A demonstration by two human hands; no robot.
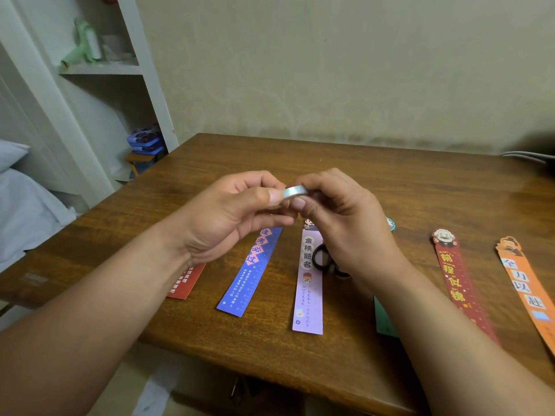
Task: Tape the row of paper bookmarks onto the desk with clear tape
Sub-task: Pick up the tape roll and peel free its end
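Head view: a brown wooden counter (390,181) fills the middle of the frame, its far edge against a pale wall. To the left stands a white shelf unit (102,69), and pale bedding (27,205) lies at the left edge.

Both forearms reach in from the bottom and meet above the middle of the counter. The left hand (228,217) and the right hand (345,223) are raised off the surface, with their fingers (270,196) curled in and pinching one small object from either side.

Six bookmarks lie flat in a row across the near part of the counter, fanned slightly and apart from one another: a red bookmark (186,280) partly under the left wrist, a blue bookmark (249,274), a lilac bookmark (309,295), a teal bookmark (384,319) mostly hidden by the right forearm, a dark red bookmark (456,283) and an orange bookmark (525,289) at the right edge.

Black scissors (322,259) lie just beside the lilac bookmark, largely covered by the right hand.

The roll of clear tape (295,192) is held in the air between the thumbs and fingertips of both hands, above the tops of the blue and lilac bookmarks.
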